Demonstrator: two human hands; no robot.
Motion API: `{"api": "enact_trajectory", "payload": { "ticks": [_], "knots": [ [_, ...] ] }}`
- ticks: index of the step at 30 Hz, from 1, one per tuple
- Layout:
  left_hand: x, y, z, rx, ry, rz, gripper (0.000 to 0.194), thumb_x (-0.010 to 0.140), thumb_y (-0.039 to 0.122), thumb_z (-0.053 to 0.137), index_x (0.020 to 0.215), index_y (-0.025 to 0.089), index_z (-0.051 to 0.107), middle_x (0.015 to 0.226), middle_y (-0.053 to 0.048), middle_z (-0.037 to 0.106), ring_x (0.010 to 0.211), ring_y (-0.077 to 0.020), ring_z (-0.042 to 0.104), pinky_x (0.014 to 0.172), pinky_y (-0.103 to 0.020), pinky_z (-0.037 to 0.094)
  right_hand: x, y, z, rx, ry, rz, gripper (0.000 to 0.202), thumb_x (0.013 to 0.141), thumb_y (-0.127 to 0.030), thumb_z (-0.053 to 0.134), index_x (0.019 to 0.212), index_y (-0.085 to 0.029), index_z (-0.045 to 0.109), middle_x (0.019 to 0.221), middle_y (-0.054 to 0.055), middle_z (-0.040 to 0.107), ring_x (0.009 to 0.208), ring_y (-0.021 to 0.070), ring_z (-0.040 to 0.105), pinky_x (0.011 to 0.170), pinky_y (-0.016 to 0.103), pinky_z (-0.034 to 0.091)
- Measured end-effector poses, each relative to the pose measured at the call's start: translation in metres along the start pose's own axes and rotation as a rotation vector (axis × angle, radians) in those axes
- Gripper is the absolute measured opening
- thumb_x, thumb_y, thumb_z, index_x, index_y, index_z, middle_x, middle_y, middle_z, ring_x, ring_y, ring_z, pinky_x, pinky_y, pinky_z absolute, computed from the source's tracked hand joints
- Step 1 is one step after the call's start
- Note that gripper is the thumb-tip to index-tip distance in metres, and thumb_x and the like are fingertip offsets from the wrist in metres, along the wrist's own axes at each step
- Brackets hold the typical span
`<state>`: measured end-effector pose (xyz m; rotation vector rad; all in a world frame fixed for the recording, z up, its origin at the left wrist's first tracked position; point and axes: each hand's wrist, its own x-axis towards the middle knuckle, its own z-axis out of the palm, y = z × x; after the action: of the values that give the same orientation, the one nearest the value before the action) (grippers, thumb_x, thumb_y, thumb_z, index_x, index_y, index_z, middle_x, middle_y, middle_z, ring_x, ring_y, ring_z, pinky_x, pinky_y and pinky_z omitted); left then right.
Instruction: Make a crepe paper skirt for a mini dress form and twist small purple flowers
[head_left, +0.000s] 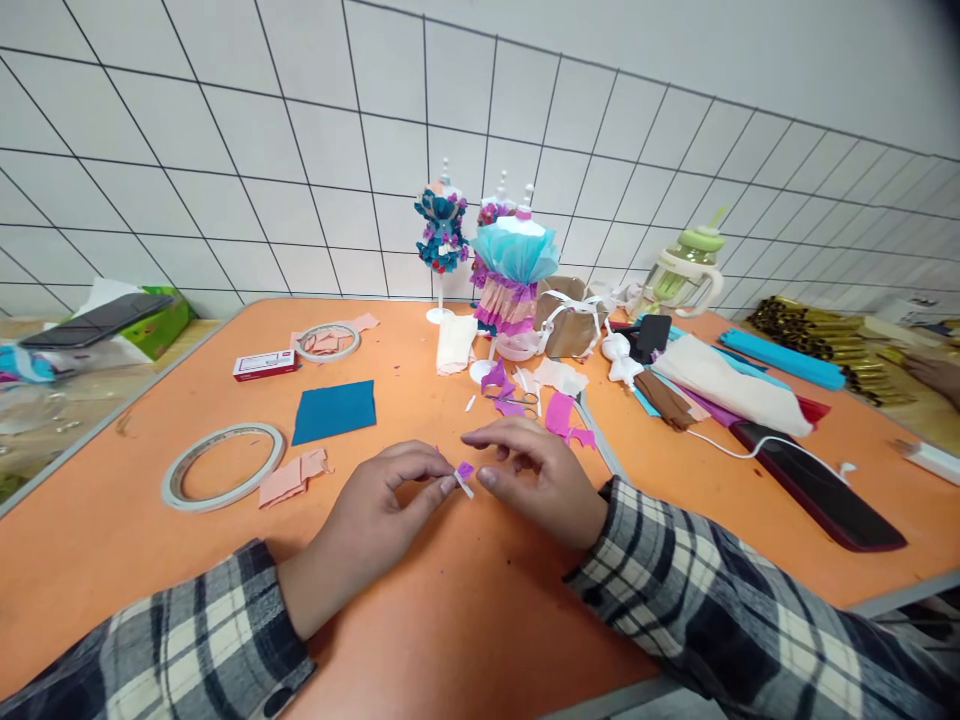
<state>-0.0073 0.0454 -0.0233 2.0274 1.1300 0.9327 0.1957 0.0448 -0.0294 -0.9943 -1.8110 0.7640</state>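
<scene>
My left hand (394, 495) pinches a small purple paper piece (466, 470) with a narrow white strip (465, 487) on it, between thumb and forefinger. Just right of the piece, my right hand (536, 470) hovers with thumb and fingers apart, holding nothing that I can see. Beyond the hands lie small scissors (517, 400) among purple scraps (499, 378) and a magenta paper piece (559, 412). A blue paper rectangle (334, 412) and folded peach paper (292, 478) lie left of my left hand.
Tape rolls (171, 480) and a red-white box (265, 365) sit at the left. Miniature dress forms in paper dresses (516, 250) stand at the back. A dark phone (821, 490), crepe paper rolls (739, 385) and a green-lidded bottle (682, 270) are at the right, beside another person's hand (934, 372).
</scene>
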Motion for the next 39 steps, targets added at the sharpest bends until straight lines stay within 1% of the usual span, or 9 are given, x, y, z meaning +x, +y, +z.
{"api": "enact_trajectory", "payload": {
  "ticks": [2,6,9,14,17,21,29,35,39],
  "knots": [
    [-0.002,0.0,0.002,0.026,-0.013,0.024,0.018,0.087,0.028,0.059,0.077,0.023,0.073,0.082,-0.003,0.074,0.08,-0.0192,0.068,0.077,-0.03,0.05,0.001,0.0,0.001,-0.049,-0.082,0.045,0.026,0.083,-0.033,0.069,0.104,-0.019,0.073,0.095,0.007,0.068,0.075,0.0132,0.058,0.058,0.023,0.048],
    [-0.004,-0.003,0.005,0.046,-0.045,0.05,0.018,0.088,0.028,0.059,0.079,0.024,0.074,0.082,-0.002,0.074,0.081,-0.0189,0.067,0.078,-0.03,0.05,0.003,0.002,0.003,-0.144,-0.158,0.08,0.005,0.08,-0.02,0.067,0.081,-0.017,0.072,0.077,0.002,0.066,0.067,0.0107,0.056,0.057,0.021,0.045],
    [-0.005,-0.004,0.005,0.027,-0.064,0.034,0.018,0.088,0.028,0.059,0.08,0.023,0.074,0.083,-0.003,0.074,0.082,-0.019,0.067,0.079,-0.029,0.049,0.004,0.004,0.0,-0.114,-0.181,0.064,0.011,0.084,-0.019,0.062,0.082,-0.017,0.072,0.078,0.003,0.068,0.07,0.0118,0.06,0.061,0.022,0.047],
    [-0.003,-0.002,0.004,-0.024,-0.019,-0.054,0.018,0.086,0.029,0.059,0.076,0.022,0.071,0.081,-0.002,0.073,0.078,-0.0189,0.067,0.077,-0.03,0.05,-0.001,0.0,-0.003,-0.284,0.089,-0.167,0.015,0.087,-0.023,0.062,0.098,-0.018,0.071,0.091,0.006,0.072,0.077,0.0151,0.062,0.068,0.028,0.049],
    [-0.003,0.001,0.005,0.0,0.013,-0.068,0.018,0.085,0.026,0.057,0.071,0.021,0.069,0.078,-0.002,0.072,0.077,-0.0189,0.067,0.074,-0.03,0.05,-0.006,-0.007,0.001,-0.432,0.076,-0.345,0.012,0.089,-0.024,0.062,0.091,-0.018,0.072,0.078,0.004,0.069,0.071,0.0143,0.062,0.063,0.026,0.046],
    [-0.005,0.0,0.008,0.091,0.068,-0.005,0.015,0.082,0.021,0.057,0.071,0.022,0.068,0.079,-0.001,0.072,0.077,-0.0182,0.067,0.074,-0.029,0.05,-0.009,-0.008,0.009,-0.509,0.032,-0.359,0.015,0.092,-0.021,0.058,0.089,-0.017,0.073,0.074,0.003,0.069,0.066,0.0129,0.063,0.06,0.024,0.045],
    [-0.01,-0.004,0.008,0.291,0.117,0.215,0.012,0.085,0.02,0.06,0.077,0.022,0.068,0.082,-0.003,0.073,0.079,-0.0183,0.066,0.074,-0.031,0.051,-0.008,-0.005,0.011,-0.491,0.055,-0.301,0.014,0.088,-0.019,0.06,0.087,-0.019,0.073,0.07,0.001,0.068,0.062,0.0106,0.061,0.056,0.021,0.043],
    [-0.011,-0.002,0.011,0.416,0.126,0.263,0.014,0.086,0.022,0.059,0.076,0.021,0.069,0.081,-0.004,0.073,0.078,-0.0197,0.065,0.071,-0.033,0.05,-0.01,-0.005,0.012,-0.58,0.05,-0.287,0.016,0.086,-0.018,0.058,0.078,-0.019,0.072,0.066,0.0,0.066,0.059,0.0107,0.06,0.054,0.022,0.04],
    [-0.011,-0.001,0.009,0.505,0.1,0.306,0.017,0.089,0.023,0.057,0.08,0.02,0.071,0.082,-0.005,0.073,0.079,-0.0208,0.064,0.071,-0.034,0.05,-0.01,-0.002,0.01,-0.581,-0.009,-0.327,0.016,0.09,-0.021,0.058,0.085,-0.02,0.073,0.073,0.001,0.07,0.065,0.0113,0.064,0.056,0.022,0.041]
  ]
}}
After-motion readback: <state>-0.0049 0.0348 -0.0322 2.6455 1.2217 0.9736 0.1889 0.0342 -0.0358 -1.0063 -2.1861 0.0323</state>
